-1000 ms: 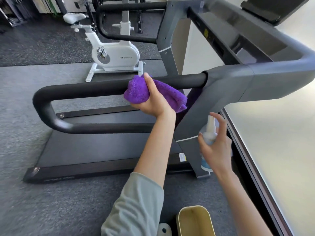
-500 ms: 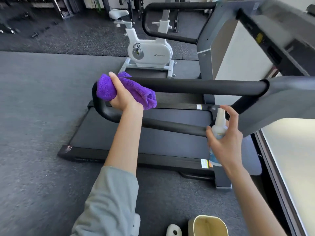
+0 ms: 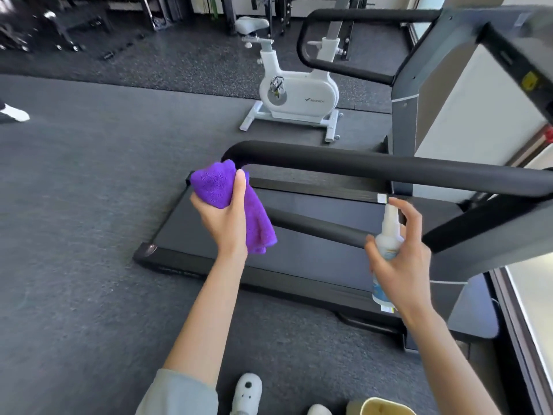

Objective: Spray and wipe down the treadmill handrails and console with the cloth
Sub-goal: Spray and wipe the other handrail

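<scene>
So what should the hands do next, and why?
Probably wipe round the bend and onto the lower bar. The left hand holds the purple cloth at the curved end of the handrail, and the right hand grips the spray bottle nearby.

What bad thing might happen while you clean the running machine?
The purple cloth in the left hand has a loose end hanging, so it might slip free. The spray bottle in the right hand points over the treadmill belt; spray might miss the near handrail and leave the belt slippery.
</scene>
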`<state>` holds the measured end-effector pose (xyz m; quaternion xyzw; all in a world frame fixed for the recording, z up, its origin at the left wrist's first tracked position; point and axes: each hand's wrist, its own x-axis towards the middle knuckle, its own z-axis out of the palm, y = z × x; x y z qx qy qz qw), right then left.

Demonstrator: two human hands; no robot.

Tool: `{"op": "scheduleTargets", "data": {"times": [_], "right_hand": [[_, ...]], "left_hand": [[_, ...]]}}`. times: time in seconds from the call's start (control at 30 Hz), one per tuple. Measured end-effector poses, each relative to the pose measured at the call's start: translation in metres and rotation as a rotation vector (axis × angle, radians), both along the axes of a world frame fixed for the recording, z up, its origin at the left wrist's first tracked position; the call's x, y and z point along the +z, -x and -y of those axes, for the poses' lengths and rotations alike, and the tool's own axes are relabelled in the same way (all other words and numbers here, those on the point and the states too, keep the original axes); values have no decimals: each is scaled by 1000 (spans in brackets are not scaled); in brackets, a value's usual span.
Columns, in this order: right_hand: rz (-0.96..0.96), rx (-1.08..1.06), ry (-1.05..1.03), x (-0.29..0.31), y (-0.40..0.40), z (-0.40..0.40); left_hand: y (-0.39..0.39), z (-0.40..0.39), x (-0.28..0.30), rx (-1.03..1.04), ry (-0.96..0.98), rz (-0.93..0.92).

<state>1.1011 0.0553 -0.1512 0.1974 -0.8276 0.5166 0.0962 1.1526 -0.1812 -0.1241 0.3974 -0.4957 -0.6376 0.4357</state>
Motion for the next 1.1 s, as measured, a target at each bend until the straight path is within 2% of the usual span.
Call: {"op": "scheduleTargets", "data": {"times": [0.1, 0.23, 0.3, 0.37, 0.6, 0.77, 0.83, 1.03, 1.1], "right_hand": [[-3, -8, -8, -3, 0, 11], [5, -5, -30, -9, -1, 28], [23, -11, -44, -13, 1, 35], [42, -10, -46, -17, 3, 40], [67, 0, -48, -19, 11, 50], [66, -33, -42, -17, 12, 39], [74, -23, -50, -19, 10, 33], [124, -3, -49, -28, -1, 27], [120, 8, -48, -29, -4, 25]], "left_hand": [[-7, 19, -5, 18, 242, 58], [2, 39, -6, 51, 436, 13], [13, 48, -10, -16, 586, 62], [26, 55, -16, -78, 647, 112], [55, 68, -41, 143, 591, 171], [64, 49, -72, 309, 216, 218], [64, 46, -83, 326, 105, 232], [55, 43, -96, 226, 96, 300], [41, 33, -104, 150, 85, 380]]}}
